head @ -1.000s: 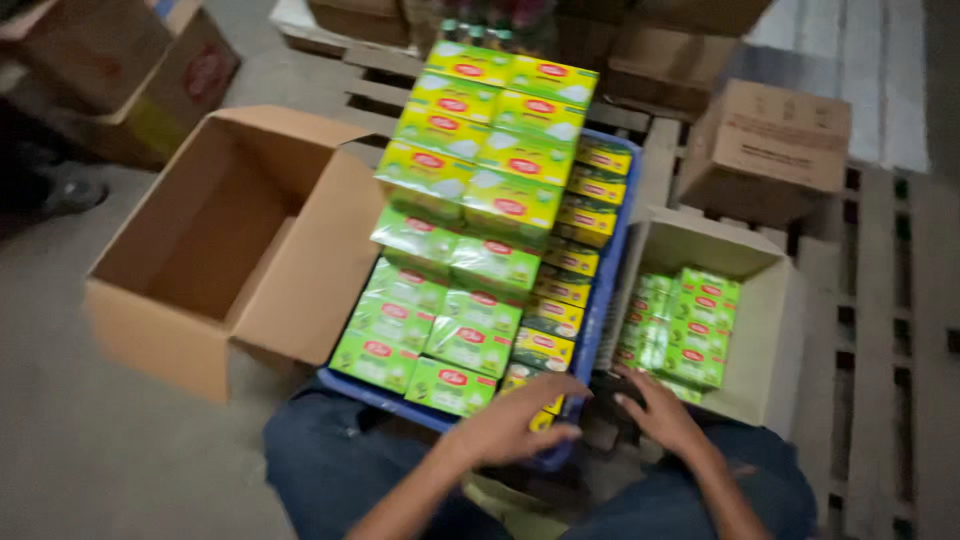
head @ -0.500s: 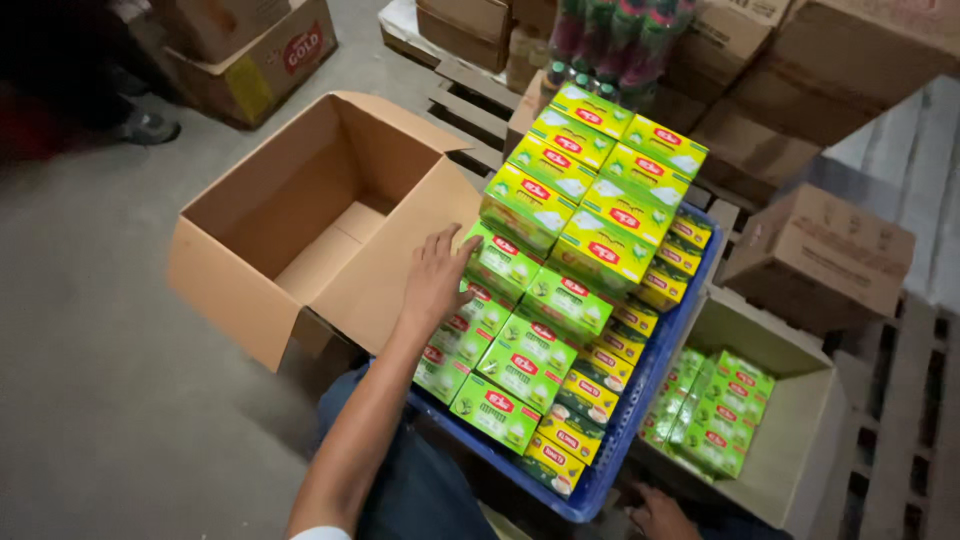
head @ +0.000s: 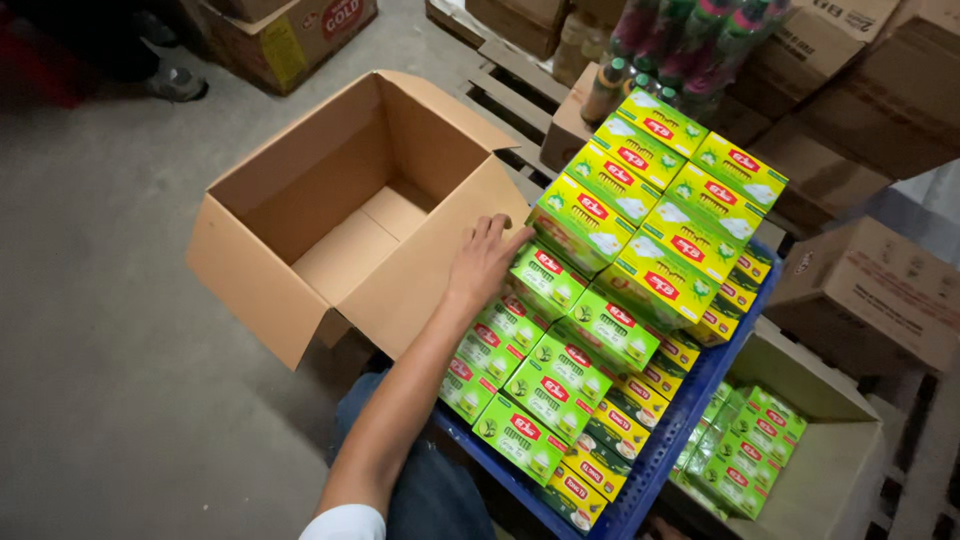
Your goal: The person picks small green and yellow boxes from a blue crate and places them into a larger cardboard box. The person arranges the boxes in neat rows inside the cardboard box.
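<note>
Green boxes (head: 545,385): small rectangular cartons, glossy print, green w/ red oval label. Lie in rows on the blue crate, a taller stack (head: 655,215) piled at the far end. Sharp corners, smooth shiny faces.
Touched box (head: 540,280): row nearest the stack, at the crate's left edge, right next to the open carton's near wall.
Left hand (head: 483,262): flat, fingers spread and together-ish, resting on top of that row; not gripping anything, palm down.
Right hand: not in view apart from a sliver at the bottom edge; can't tell its state.
Blue crate (head: 690,420): hard plastic, rim visible along the right side, boxes overhang it a bit.
Open carton (head: 350,215): plain brown corrugated cardboard, flaps out, inside bare; sits tilted on the floor just left of the crate, touching it by the look.
Second carton (head: 845,470): lighter cardboard, right of the crate, part-filled w/ the same green boxes (head: 745,450) standing on edge.
Surroundings: wooden pallet slats (head: 510,90), closed brown cartons (head: 875,285), shrink-wrapped bottles (head: 690,45) beyond the stack, grey concrete floor (head: 110,350).
Risk 1: glossy faces = slippery; a push from the flat hand could slide the row off the crate edge.
Risk 2: tall stack looks loosely piled, slightly skewed; a knock from the forearm could topple it toward the open carton or floor.
Risk 3: tilted carton w/ soft walls may shift or fold if leaned on.
</note>
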